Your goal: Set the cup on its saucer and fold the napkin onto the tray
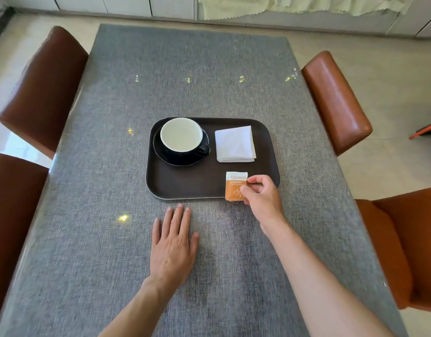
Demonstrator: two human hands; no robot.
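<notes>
A dark brown tray (185, 183) lies in the middle of the table. On its left part a black cup (181, 138) with a pale inside stands upright on a black saucer (161, 152), handle to the right. A white napkin (234, 144) lies folded square on the tray's right part. My right hand (260, 194) pinches an orange and white packet (235, 186) at the tray's near right corner. My left hand (173, 242) rests flat on the table, fingers spread, just in front of the tray's near edge.
The table (112, 166) carries a grey woven cover under a glossy sheet. Two brown leather chairs (41, 88) stand on the left and two orange-brown chairs (336, 100) on the right. Pale floor and white cabinets lie beyond the far edge.
</notes>
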